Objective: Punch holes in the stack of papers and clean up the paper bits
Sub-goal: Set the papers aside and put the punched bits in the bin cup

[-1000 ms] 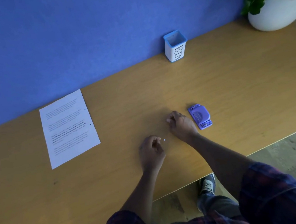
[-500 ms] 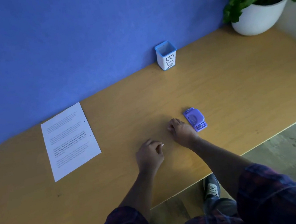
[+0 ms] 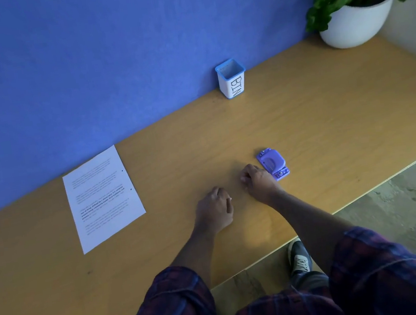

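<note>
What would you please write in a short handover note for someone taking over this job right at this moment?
Left hand: on the table, fingers curled, pinched near a small white speck; cannot tell if it holds a paper bit.
Right hand: curled loosely on the table beside the purple hole punch, not gripping it.
Stack of papers: flat at the left by the blue wall, two holes visible along its right edge, so punching looks done.
Bin: upright at the back by the wall; contents not visible.
Left: probably gather any remaining bits and drop them in the bin.
</note>
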Action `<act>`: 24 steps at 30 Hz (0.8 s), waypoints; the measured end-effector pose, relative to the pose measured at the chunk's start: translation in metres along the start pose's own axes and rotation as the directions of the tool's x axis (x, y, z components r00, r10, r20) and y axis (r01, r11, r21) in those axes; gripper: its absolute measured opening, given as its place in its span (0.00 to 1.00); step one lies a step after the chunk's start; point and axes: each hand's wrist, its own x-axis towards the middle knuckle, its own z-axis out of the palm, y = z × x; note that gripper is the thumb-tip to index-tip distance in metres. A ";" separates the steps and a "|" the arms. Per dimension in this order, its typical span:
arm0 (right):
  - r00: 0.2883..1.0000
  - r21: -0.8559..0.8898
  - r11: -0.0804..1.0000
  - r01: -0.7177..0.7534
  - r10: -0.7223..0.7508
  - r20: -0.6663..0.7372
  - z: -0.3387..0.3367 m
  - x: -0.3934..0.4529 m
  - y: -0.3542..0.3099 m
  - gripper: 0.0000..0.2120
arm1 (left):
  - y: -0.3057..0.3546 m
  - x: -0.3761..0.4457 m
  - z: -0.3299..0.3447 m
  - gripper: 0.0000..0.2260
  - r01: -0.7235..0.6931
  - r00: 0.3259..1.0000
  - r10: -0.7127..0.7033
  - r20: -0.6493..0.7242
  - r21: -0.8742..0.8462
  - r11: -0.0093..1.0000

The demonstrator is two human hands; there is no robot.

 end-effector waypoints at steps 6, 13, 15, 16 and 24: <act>0.998 0.027 0.998 -0.057 0.057 0.016 -0.003 -0.001 -0.006 0.05 | 0.001 -0.001 0.000 0.02 0.210 0.971 -0.238 -0.022 -0.401 0.892; 0.999 -0.020 1.000 -0.017 0.016 -0.042 0.008 -0.010 -0.005 0.04 | 0.008 -0.006 -0.001 0.08 0.280 0.948 -0.318 -0.015 -0.433 0.857; 0.997 -0.011 1.000 0.001 -0.002 -0.072 0.012 -0.014 0.000 0.04 | 0.011 -0.003 -0.002 0.07 0.288 0.950 -0.313 -0.010 -0.367 0.885; 0.997 -0.005 1.000 0.016 -0.016 -0.082 0.013 -0.015 0.002 0.05 | 0.011 -0.002 -0.002 0.06 0.287 0.952 -0.307 -0.006 -0.337 0.897; 0.994 -0.062 0.994 0.090 -0.094 -0.061 0.026 -0.018 0.021 0.07 | 0.011 0.003 -0.008 0.02 0.131 0.991 -0.127 0.040 -0.099 0.987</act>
